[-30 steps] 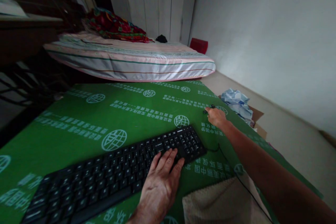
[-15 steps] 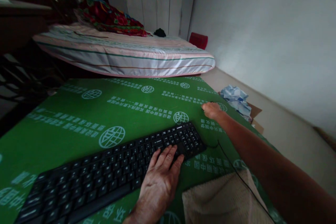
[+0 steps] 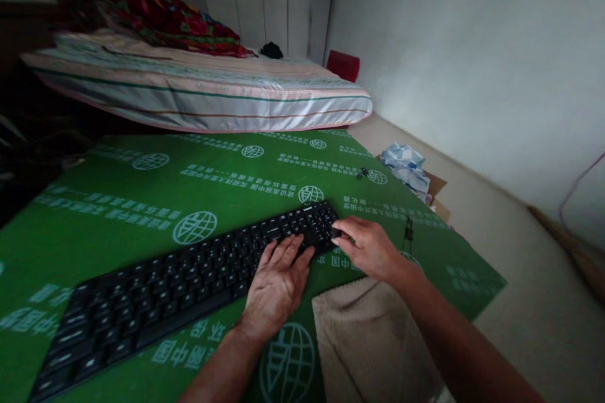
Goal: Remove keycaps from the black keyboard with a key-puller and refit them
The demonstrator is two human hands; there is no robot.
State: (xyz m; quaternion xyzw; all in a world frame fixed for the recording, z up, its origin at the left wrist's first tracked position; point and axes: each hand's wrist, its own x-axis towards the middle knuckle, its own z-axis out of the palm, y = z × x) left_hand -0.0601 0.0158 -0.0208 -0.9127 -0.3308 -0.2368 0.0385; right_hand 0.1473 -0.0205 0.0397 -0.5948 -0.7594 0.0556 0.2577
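Resting flat on the keyboard (image 3: 179, 289), the left hand (image 3: 278, 277) grips nothing; the right hand (image 3: 371, 245) pinches a small black piece (image 3: 336, 233) at the keyboard's right end. Work seems unfinished: other black bits (image 3: 363, 171) lie loose on the green table (image 3: 255, 195). Beyond stand a striped bed (image 3: 212, 97) and pale wall (image 3: 449, 63).
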